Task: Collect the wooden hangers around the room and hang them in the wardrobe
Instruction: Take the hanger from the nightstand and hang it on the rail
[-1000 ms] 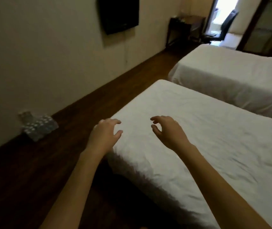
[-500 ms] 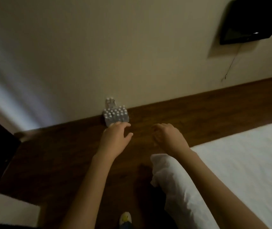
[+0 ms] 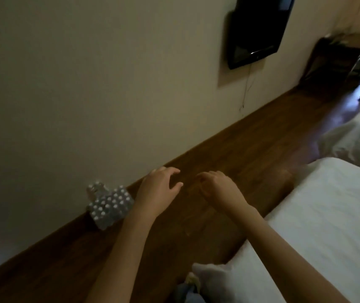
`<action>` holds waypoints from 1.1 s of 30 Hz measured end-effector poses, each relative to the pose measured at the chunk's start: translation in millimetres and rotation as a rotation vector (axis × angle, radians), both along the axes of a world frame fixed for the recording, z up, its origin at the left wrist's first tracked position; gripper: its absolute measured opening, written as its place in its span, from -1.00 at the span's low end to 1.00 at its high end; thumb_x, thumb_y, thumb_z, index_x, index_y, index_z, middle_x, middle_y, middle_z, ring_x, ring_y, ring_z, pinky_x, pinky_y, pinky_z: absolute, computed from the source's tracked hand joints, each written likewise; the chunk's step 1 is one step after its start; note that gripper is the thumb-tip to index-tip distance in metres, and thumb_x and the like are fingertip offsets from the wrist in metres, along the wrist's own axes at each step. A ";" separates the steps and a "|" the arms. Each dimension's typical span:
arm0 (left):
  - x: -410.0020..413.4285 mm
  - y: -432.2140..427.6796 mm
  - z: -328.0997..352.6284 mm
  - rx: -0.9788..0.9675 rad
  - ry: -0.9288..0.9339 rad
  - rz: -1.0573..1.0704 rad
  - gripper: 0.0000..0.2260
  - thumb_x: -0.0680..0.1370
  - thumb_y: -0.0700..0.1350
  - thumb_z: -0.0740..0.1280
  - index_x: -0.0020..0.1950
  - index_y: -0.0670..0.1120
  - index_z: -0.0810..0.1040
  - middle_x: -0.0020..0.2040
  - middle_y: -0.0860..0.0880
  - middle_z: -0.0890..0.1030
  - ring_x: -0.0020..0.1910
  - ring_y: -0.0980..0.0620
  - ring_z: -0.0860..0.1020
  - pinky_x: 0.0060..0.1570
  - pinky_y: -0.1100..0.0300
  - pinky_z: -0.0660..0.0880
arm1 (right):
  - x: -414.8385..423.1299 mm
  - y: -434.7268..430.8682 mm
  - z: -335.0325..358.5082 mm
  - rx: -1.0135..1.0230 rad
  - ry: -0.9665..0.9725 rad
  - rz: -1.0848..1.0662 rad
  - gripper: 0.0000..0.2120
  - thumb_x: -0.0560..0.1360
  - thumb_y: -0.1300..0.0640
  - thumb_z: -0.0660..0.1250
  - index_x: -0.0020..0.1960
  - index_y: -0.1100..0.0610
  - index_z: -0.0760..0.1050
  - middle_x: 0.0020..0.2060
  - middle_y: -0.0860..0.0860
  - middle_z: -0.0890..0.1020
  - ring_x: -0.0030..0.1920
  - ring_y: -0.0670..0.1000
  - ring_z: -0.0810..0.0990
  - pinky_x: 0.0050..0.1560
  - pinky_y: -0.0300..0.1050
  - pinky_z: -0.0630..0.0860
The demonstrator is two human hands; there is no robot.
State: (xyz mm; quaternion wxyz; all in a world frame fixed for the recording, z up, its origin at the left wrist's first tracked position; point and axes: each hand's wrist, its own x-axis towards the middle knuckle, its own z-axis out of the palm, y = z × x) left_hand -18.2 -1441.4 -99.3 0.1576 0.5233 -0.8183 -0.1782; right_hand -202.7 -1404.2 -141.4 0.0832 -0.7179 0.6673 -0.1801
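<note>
No wooden hanger and no wardrobe show in this view. My left hand (image 3: 160, 188) is held out over the dark wooden floor (image 3: 229, 154), fingers relaxed and spread, holding nothing. My right hand (image 3: 219, 190) hovers beside it, a little apart, fingers loosely curled downward, also holding nothing. Both hands hang in the air in front of the wall's base.
A pack of water bottles (image 3: 109, 204) stands on the floor against the cream wall (image 3: 87, 84). A white bed (image 3: 327, 226) fills the lower right, a second bed (image 3: 358, 145) beyond it. A black TV (image 3: 260, 27) hangs on the wall, with a dark desk (image 3: 336, 60) far right.
The view swung left from the beds to the wall, then tilted back right. The bottle pack now sits left of my hands. Both hands stay raised and hold nothing.
</note>
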 end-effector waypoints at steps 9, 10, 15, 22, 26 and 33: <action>-151.0 -238.1 19.7 -0.049 0.008 -0.241 -0.62 0.54 0.05 0.32 0.35 0.09 0.43 0.28 0.06 0.52 0.23 0.07 0.49 0.09 0.21 0.42 | -143.2 -194.5 12.2 -0.065 0.002 -0.296 -0.70 0.55 0.03 0.24 0.26 0.02 0.48 0.08 -0.04 0.62 0.04 -0.05 0.56 0.01 -0.12 0.56; -169.8 -259.2 19.1 -0.045 0.023 -0.267 -0.62 0.54 0.05 0.32 0.35 0.10 0.44 0.28 0.07 0.52 0.23 0.08 0.49 0.08 0.22 0.41 | -161.4 -207.0 11.1 -0.068 0.009 -0.337 -0.71 0.55 0.02 0.25 0.25 0.00 0.48 0.07 -0.05 0.63 0.02 -0.07 0.57 -0.01 -0.16 0.56; -269.3 -360.4 5.3 0.021 0.033 -0.417 -0.63 0.53 0.06 0.33 0.33 0.12 0.45 0.27 0.07 0.53 0.21 0.06 0.50 0.11 0.14 0.46 | -252.4 -255.8 8.2 -0.025 0.030 -0.575 -0.72 0.54 -0.01 0.23 0.22 -0.03 0.49 0.04 -0.06 0.64 -0.01 -0.06 0.58 -0.04 -0.18 0.54; -428.6 -475.6 -2.7 -0.013 -0.028 -0.767 -0.62 0.54 0.04 0.33 0.36 0.07 0.44 0.33 0.03 0.50 0.29 0.04 0.47 0.20 0.11 0.45 | -364.8 -291.2 2.3 -0.040 -0.062 -1.066 -0.75 0.55 -0.01 0.24 0.19 0.00 0.53 0.05 -0.05 0.65 -0.01 -0.07 0.59 0.02 -0.17 0.55; -527.2 -527.7 5.2 -0.041 -0.049 -0.939 -0.61 0.54 0.04 0.34 0.36 0.06 0.44 0.32 0.03 0.50 0.28 0.04 0.47 0.21 0.10 0.45 | -413.0 -316.0 13.3 -0.048 -0.132 -1.298 -0.71 0.56 -0.01 0.23 0.23 0.03 0.53 0.09 -0.03 0.65 0.01 -0.07 0.60 0.04 -0.21 0.52; -688.3 -556.6 -13.2 -0.032 -0.068 -1.207 -0.63 0.50 0.06 0.37 0.30 0.12 0.47 0.25 0.08 0.55 0.22 0.09 0.50 0.15 0.12 0.48 | -504.9 -339.1 12.3 -0.007 -0.121 -1.528 -0.67 0.57 -0.04 0.22 0.30 -0.02 0.46 0.19 -0.05 0.60 0.14 -0.06 0.55 0.14 -0.21 0.45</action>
